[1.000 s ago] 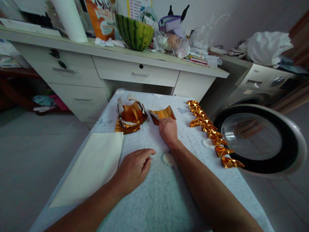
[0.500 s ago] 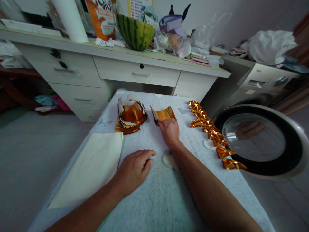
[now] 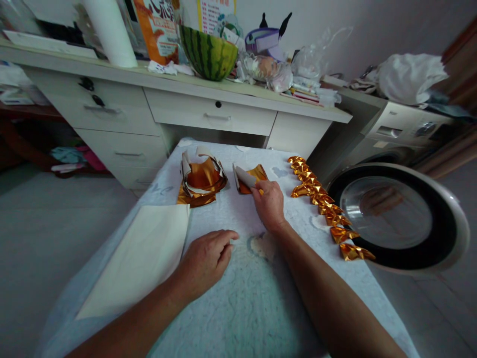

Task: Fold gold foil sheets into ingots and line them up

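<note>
By right hand [image 3: 270,205], fingers closed, gold sheet [image 3: 261,172] pinched near frame centre; nothing seen gripped by left hand [image 3: 206,261], loosely curled near cream paper [image 3: 149,248]; folded gold pieces [image 3: 321,199] already lined up, right of frame; loose gold stack [image 3: 203,175], upper left of centre, apparently unfolded

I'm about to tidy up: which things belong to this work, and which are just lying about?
In the work: gold sheet at the right hand; curled gold sheets; folded gold pieces; probably the pale sheet.

Lying about: cut watermelon; orange packet; white roll.
</note>
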The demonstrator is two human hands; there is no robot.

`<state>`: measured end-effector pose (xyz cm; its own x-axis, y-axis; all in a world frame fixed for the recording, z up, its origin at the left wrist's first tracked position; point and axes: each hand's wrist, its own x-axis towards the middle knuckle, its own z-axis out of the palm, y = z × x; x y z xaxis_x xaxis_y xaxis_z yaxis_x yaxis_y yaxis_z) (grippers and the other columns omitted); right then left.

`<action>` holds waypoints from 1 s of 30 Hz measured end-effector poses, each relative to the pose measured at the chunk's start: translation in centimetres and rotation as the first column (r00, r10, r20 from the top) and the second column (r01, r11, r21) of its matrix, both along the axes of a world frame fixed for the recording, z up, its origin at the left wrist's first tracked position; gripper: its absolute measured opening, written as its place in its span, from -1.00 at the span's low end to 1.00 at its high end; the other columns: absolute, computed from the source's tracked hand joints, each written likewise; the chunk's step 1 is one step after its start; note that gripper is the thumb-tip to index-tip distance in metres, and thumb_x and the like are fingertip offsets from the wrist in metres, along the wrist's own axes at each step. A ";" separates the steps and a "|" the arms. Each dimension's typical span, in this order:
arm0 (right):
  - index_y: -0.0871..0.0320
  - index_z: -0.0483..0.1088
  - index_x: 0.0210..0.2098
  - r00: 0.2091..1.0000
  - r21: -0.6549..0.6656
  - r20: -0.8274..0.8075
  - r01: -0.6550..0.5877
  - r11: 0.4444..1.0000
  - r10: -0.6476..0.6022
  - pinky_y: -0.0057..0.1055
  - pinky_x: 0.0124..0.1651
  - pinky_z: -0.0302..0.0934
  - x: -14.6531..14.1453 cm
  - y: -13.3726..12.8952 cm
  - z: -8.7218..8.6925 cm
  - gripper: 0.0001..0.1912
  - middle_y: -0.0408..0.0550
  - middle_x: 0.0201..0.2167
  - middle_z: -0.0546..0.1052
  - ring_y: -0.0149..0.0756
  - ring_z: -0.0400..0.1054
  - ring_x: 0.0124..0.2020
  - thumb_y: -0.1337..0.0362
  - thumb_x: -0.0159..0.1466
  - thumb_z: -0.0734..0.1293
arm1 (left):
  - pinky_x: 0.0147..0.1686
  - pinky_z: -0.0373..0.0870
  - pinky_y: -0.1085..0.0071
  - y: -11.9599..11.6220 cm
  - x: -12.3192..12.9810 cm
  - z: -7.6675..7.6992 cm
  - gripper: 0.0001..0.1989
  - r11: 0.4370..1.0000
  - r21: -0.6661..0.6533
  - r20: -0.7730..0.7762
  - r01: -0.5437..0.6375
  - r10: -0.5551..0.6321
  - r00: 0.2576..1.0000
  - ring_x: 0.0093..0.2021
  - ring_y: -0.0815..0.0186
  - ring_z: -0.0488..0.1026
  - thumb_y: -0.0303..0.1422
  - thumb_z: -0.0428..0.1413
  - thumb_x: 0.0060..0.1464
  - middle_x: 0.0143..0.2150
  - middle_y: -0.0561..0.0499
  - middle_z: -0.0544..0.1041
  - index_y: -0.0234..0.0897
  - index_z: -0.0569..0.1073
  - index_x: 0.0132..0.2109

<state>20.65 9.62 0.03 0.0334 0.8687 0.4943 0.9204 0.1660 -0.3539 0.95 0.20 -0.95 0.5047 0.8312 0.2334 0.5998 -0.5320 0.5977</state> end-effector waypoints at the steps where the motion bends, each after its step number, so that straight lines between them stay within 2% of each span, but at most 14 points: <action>1: 0.15 0.50 -0.32 1.000 -0.010 -0.018 -0.007 1.000 0.007 -0.32 -0.13 0.19 0.1 -0.2 0.3 -0.86 0.01 -0.32 0.57 -0.16 0.36 -0.22 0.37 0.25 0.28 | -0.13 0.48 0.30 0.0 0.0 0.0 -0.75 1.000 -0.003 0.002 -0.001 0.001 1.000 -0.18 0.28 0.55 -0.47 -0.05 0.17 -0.18 -0.02 0.60 -0.21 0.44 -0.06; 5: 0.14 0.46 -0.36 0.991 -0.138 -0.114 -0.092 0.986 0.076 -0.41 -0.23 0.17 0.7 -1.9 1.4 -0.91 -0.09 -0.39 0.55 -0.25 0.38 -0.32 0.40 0.19 0.31 | -0.17 0.47 0.32 0.0 -0.1 0.0 -0.74 1.000 -0.018 0.024 -0.009 0.009 1.000 -0.22 0.29 0.52 -0.49 -0.05 0.16 -0.22 0.02 0.56 -0.19 0.39 -0.04; 8: 0.16 0.44 -0.32 0.976 -0.251 -0.176 -0.170 0.953 0.128 -0.44 -0.29 0.16 1.4 -3.6 1.8 -0.91 -0.10 -0.40 0.53 -0.29 0.38 -0.37 0.40 0.18 0.30 | -0.18 0.46 0.31 0.0 -0.1 0.0 -0.73 0.996 -0.006 0.086 -0.087 0.088 0.992 -0.22 0.29 0.48 -0.50 0.00 0.12 -0.19 0.01 0.49 -0.19 0.33 -0.03; 12: 0.15 0.44 -0.25 0.932 -0.291 -0.229 -0.342 0.893 0.283 -0.41 -0.18 0.21 2.5 -5.6 1.6 -0.84 -0.08 -0.31 0.54 -0.27 0.39 -0.26 0.42 0.18 0.29 | -0.08 0.45 0.19 0.1 -0.2 -0.2 -0.57 0.958 0.048 0.193 -0.282 0.268 0.944 -0.08 0.21 0.41 -0.46 0.09 0.05 0.01 -0.07 0.36 -0.18 0.21 0.08; 15: 0.14 0.44 -0.26 0.883 -0.301 -0.277 -0.454 0.839 0.379 -0.38 -0.12 0.23 3.1 -6.5 1.6 -0.84 -0.07 -0.28 0.54 -0.27 0.40 -0.22 0.44 0.18 0.29 | 0.02 0.40 0.09 0.3 -0.3 -0.3 -0.37 0.942 0.065 0.214 -0.328 0.308 0.927 0.09 0.10 0.33 -0.45 0.13 0.01 0.14 -0.13 0.25 -0.15 0.10 0.20; 17: 0.14 0.44 -0.26 0.849 -0.316 -0.316 -0.515 0.797 0.423 -0.38 -0.12 0.24 3.4 -6.8 1.6 -0.83 -0.08 -0.28 0.54 -0.28 0.39 -0.23 0.45 0.20 0.27 | 0.11 0.34 0.03 0.4 -0.3 -0.4 -0.31 0.939 0.079 0.192 -0.334 0.314 0.930 0.19 0.05 0.24 -0.46 0.16 -0.01 0.18 -0.15 0.21 -0.16 0.08 0.24; 20: 0.13 0.43 -0.24 0.805 -0.321 -0.376 -0.578 0.750 0.460 -0.38 -0.09 0.24 3.8 -7.2 1.6 -0.80 -0.09 -0.26 0.53 -0.30 0.39 -0.21 0.47 0.20 0.25 | 0.19 0.24 -0.01 0.6 -0.4 -0.3 -0.41 0.946 0.097 0.130 -0.309 0.296 0.946 0.21 0.04 0.19 -0.49 0.16 -0.01 0.18 -0.14 0.23 -0.20 0.22 0.18; 23: 0.14 0.44 -0.23 0.775 -0.330 -0.426 -0.614 0.717 0.467 -0.40 -0.11 0.25 4.2 -7.2 1.5 -0.79 -0.10 -0.26 0.52 -0.31 0.39 -0.22 0.47 0.19 0.25 | 0.17 0.25 0.01 0.8 -0.6 -0.2 -0.69 0.972 0.087 0.056 -0.218 0.213 0.975 0.15 0.06 0.25 -0.49 0.12 0.04 0.11 -0.09 0.33 -0.20 0.43 -0.03; 25: 0.14 0.44 -0.22 0.765 -0.346 -0.448 -0.625 0.700 0.463 -0.40 -0.12 0.25 4.4 -7.2 1.4 -0.77 -0.11 -0.27 0.52 -0.32 0.39 -0.23 0.48 0.17 0.25 | 0.13 0.28 0.05 0.9 -0.8 0.0 -0.84 0.985 0.070 0.032 -0.155 0.153 0.988 0.10 0.09 0.31 -0.46 0.09 0.09 0.04 -0.07 0.41 -0.21 0.48 -0.16; 30: 0.12 0.47 -0.26 0.734 -0.376 -0.494 -0.663 0.647 0.465 -0.41 -0.10 0.25 4.7 -7.2 1.5 -0.76 -0.15 -0.27 0.52 -0.32 0.39 -0.22 0.47 0.14 0.26 | 0.05 0.35 0.19 0.7 -0.8 0.6 -0.86 0.996 0.000 0.058 -0.085 0.085 0.995 0.01 0.18 0.41 -0.43 0.05 0.14 -0.06 -0.05 0.50 -0.24 0.44 -0.15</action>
<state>25.39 2.39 1.57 -0.4798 0.8763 0.0446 0.5143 0.3221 -0.7948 0.16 0.89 -0.33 0.4181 0.8697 0.2622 0.6069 -0.4822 0.6318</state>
